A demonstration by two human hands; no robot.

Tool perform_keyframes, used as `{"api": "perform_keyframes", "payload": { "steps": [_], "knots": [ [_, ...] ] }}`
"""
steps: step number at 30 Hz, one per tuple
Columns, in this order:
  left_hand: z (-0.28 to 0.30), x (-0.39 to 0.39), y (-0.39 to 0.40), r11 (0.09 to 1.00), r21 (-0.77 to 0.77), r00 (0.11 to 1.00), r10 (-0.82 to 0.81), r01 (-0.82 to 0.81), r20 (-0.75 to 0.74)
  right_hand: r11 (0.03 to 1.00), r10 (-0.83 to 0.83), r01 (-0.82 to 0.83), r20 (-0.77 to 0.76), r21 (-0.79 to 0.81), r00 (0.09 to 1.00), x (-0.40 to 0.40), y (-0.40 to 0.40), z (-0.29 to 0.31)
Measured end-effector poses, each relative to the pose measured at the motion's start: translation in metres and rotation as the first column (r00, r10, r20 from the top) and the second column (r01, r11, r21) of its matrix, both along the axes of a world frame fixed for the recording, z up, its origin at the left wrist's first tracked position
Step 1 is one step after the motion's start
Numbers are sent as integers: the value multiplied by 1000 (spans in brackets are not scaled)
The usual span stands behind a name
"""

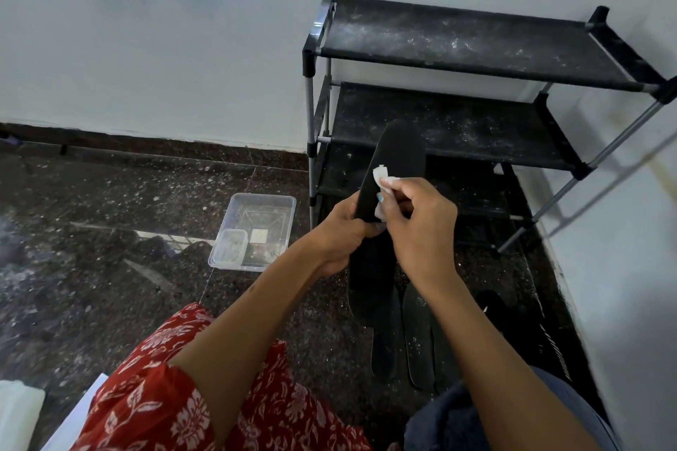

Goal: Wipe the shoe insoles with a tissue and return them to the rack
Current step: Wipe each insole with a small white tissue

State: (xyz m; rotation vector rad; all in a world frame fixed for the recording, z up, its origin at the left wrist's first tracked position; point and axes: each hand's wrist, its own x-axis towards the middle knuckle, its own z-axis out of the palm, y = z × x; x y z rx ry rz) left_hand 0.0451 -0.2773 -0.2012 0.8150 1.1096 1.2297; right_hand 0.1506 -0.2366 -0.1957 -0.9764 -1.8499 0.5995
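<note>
Left hand point(342, 231): is gripping the black insole point(390, 172) low down, fingers curled round it.
Right hand point(417, 223): is pinching a white tissue point(381, 181) against the insole.
Hidden: both hands are covering the insole's middle part.
Floor: 2 insoles point(403, 333) are lying below; the dark thing beside them is hard to make out.
Around: the dusty shoe rack point(458, 44) is standing behind; a clear plastic tray point(256, 231) is lying left of it.

Bare forearms; red garment point(154, 403) with white floral print, dark blue-grey trouser leg point(458, 421) near right.
</note>
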Motion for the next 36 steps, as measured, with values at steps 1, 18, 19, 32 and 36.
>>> {"api": "perform_keyframes", "payload": {
  "steps": [1,18,19,32,36],
  "knots": [
    [1,0,-1,1000,1,1000,0,0,-2,1000,6,-6,-9,-9,1000,0,-1,0],
    [1,0,3,1000,-5,1000,13,-13,-10,996,-81,80,-23,-43,996,0,4,-2],
    [0,1,4,1000,-1,1000,19,-19,-2,998,-65,65,-3,-10,998,-1,4,-1],
    [-5,0,3,996,-21,992,85,-84,91,972,137,-170,198,159,970,-4,-1,6],
    [-7,3,0,998,-22,992,56,-54,113,989,8,-32,159,146,987,6,6,5]
  ]
}}
